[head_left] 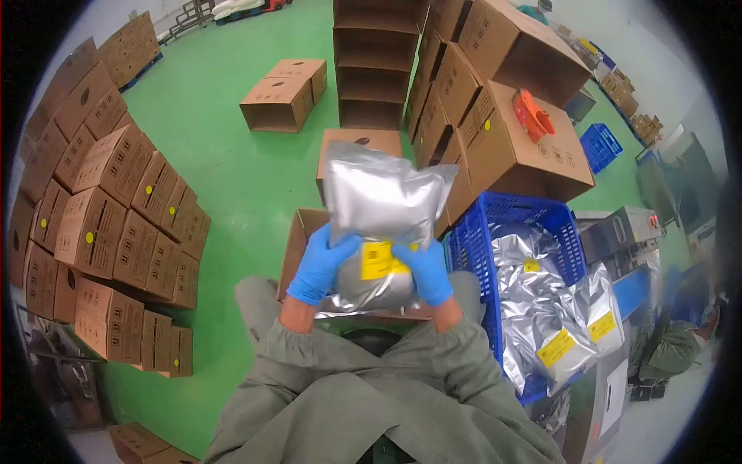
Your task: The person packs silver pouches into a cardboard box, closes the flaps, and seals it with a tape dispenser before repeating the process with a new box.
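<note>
Fingers of both gloved hands clamped on one silver foil pouch (382, 209), held upright above an open carton (303, 232) on the green floor (232, 155). Left hand (318, 267): grips the pouch's lower left edge, fingers (334, 246) wrapped round it. Right hand (427, 271): grips the lower right edge, thumb beside the yellow label (376, 260) on the pouch's front. Pouch: top half blurred; lower end between the two hands, directly over the carton mouth, not resting on anything that can be seen.

Progress, as judged: foil already shows inside the carton below the pouch, near its near edge, so some packing appears done; how full it is cannot be told. Blue crate (471, 247), just right of the carton, holds several more labelled silver pouches (556, 325), so a good share appears left.

Surroundings: stacked sealed cartons (108, 216) along the floor's left side; more cartons piled behind the crate, one bearing an orange tape dispenser (532, 116); two open cartons (284, 97) farther out on the floor.
</note>
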Action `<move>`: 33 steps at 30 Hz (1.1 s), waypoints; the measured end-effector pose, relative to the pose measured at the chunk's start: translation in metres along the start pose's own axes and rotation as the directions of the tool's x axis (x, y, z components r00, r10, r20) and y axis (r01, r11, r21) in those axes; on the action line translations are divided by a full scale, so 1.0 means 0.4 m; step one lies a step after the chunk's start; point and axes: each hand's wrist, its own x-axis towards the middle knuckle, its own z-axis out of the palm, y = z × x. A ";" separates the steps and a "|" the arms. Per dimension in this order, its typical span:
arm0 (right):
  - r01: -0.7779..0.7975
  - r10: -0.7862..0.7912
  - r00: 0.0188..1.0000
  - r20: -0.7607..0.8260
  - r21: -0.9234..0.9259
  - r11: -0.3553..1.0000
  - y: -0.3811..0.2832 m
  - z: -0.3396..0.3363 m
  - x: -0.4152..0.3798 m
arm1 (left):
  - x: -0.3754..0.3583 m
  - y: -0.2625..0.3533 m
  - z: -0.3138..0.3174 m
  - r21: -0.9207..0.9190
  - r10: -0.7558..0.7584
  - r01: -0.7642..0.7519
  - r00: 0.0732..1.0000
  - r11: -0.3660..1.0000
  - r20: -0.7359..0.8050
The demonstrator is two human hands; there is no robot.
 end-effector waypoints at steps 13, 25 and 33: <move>0.086 -0.096 0.982 -0.162 -0.070 0.994 -0.049 0.028 0.017 | 0.011 -0.056 0.014 -0.062 0.047 -0.051 0.997 0.997 -0.059; -0.028 -0.164 0.961 -0.222 -0.669 0.743 0.355 -0.134 -0.058 | 0.022 -0.553 -0.155 0.767 -0.428 0.249 0.903 0.592 0.038; -0.170 -0.429 0.750 -0.504 -0.773 0.611 -0.075 -0.349 -0.277 | 0.163 -0.485 0.043 0.941 -0.527 -0.339 0.795 0.026 0.301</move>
